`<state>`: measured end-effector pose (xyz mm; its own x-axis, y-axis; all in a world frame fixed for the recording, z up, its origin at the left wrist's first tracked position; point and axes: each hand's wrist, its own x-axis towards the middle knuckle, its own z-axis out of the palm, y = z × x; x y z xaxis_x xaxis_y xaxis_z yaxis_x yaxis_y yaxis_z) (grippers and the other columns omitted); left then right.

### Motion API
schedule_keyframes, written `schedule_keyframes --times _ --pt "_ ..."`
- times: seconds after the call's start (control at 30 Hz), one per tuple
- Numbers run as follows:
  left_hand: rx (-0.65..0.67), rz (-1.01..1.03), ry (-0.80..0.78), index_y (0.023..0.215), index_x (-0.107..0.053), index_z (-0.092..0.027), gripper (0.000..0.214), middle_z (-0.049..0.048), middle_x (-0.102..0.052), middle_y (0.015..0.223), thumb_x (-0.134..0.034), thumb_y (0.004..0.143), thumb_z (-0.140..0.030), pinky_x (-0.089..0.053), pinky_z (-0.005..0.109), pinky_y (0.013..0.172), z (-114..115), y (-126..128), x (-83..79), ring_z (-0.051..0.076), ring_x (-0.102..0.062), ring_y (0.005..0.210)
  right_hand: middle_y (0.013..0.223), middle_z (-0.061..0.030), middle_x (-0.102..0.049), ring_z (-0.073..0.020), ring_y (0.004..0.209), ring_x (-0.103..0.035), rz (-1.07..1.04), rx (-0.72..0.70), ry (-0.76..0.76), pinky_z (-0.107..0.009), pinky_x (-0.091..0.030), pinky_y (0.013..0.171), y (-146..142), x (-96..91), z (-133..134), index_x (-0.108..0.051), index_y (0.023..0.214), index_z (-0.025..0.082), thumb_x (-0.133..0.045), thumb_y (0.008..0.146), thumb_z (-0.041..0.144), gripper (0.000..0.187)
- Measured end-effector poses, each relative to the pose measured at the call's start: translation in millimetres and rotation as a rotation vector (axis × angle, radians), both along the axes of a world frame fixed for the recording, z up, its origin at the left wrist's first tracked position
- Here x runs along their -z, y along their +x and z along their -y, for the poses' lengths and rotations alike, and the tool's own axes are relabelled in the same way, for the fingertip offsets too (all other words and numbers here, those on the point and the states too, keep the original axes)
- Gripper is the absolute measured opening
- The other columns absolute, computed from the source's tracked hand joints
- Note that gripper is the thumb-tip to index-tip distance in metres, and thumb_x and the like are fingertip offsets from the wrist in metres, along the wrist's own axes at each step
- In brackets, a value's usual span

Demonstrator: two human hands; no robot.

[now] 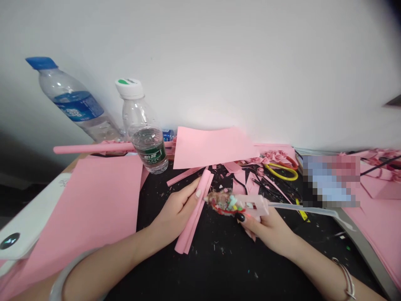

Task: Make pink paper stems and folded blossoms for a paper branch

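Note:
Pink paper rolls (194, 217), two side by side, are gripped by my left hand (181, 202), the thumb lying across them. My right hand (265, 228) is closed around a hot glue gun (250, 205), pale pink, its front crusted with dried glue and coloured bits. The gun's nozzle points left and is close to the rolls; I cannot tell whether it touches them. A translucent glue stick (307, 209) sticks out of the gun's back toward the right. Both hands are above the black work surface (232, 271), which is strewn with scraps.
A water bottle (147, 138) and a blue-labelled bottle (75, 100) stand at the back left. Pink sheets (103, 188) lie left over a white device (15, 242). Another pink sheet (213, 146) leans near the wall. Yellow-handled scissors (282, 175) lie among scraps at the back right.

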<state>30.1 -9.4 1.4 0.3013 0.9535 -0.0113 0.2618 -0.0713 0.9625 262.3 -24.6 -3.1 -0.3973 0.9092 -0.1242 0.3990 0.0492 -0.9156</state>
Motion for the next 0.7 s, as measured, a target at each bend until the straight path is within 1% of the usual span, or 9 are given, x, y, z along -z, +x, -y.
schedule_keyframes --times 0.1,0.17,0.27,0.37,0.53,0.7 --pt "0.011 0.003 0.022 0.137 -0.036 -0.023 0.047 0.0015 -0.05 0.133 -0.038 0.091 -0.037 -0.034 0.032 0.103 -0.1 0.6 -1.3 0.023 -0.045 0.122 0.045 0.0034 -0.044 -0.0088 0.037 -0.042 -0.005 0.106 0.026 -0.02 -0.032 0.035 1.0 0.7 -1.9 -0.047 0.068 0.017 -0.044 0.086 0.05 0.038" --pt "0.032 0.014 0.019 0.137 -0.035 -0.024 0.047 0.0012 -0.046 0.137 -0.038 0.092 -0.036 -0.03 0.033 0.106 0.2 0.9 -1.9 0.022 -0.04 0.127 0.044 0.0029 -0.045 -0.0092 0.037 -0.043 -0.002 0.165 0.045 -0.021 -0.033 0.036 1.2 1.7 -3.8 -0.048 0.067 0.017 -0.042 0.087 0.052 0.041" --pt "0.061 0.031 0.003 0.138 -0.032 -0.024 0.047 0.0013 -0.043 0.139 -0.037 0.092 -0.035 -0.027 0.035 0.108 1.0 1.0 -2.8 0.022 -0.037 0.129 0.044 0.0025 -0.045 -0.0097 0.037 -0.043 -0.005 0.203 0.066 -0.021 -0.033 0.036 0.5 2.5 -5.7 -0.049 0.068 0.016 -0.041 0.086 0.056 0.044" --pt "0.076 0.043 -0.009 0.138 -0.03 -0.025 0.048 0.0013 -0.042 0.139 -0.037 0.092 -0.035 -0.025 0.036 0.109 1.7 0.8 -3.7 0.022 -0.037 0.129 0.044 0.0026 -0.045 -0.0097 0.036 -0.043 -0.007 0.205 0.073 -0.021 -0.033 0.036 -0.2 2.4 -6.2 -0.05 0.068 0.016 -0.041 0.085 0.057 0.045" --pt "0.066 0.073 -0.038 0.137 -0.034 -0.024 0.047 0.0025 -0.044 0.138 -0.038 0.092 -0.035 -0.025 0.038 0.109 1.3 0.9 -4.4 0.023 -0.038 0.128 0.044 0.0029 -0.045 -0.0091 0.037 -0.042 -0.044 0.169 0.039 -0.021 -0.033 0.036 0.3 3.5 -5.1 -0.048 0.065 0.017 -0.042 0.085 0.056 0.044" --pt "0.057 0.118 -0.057 0.136 -0.036 -0.024 0.046 0.0022 -0.043 0.139 -0.04 0.091 -0.035 -0.023 0.038 0.11 -0.2 1.6 -3.6 0.023 -0.036 0.129 0.045 0.0035 -0.045 -0.0087 0.036 -0.042 -0.057 0.138 -0.016 -0.02 -0.03 0.035 0.9 4.7 -3.2 -0.049 0.07 0.016 -0.045 0.084 0.054 0.041"
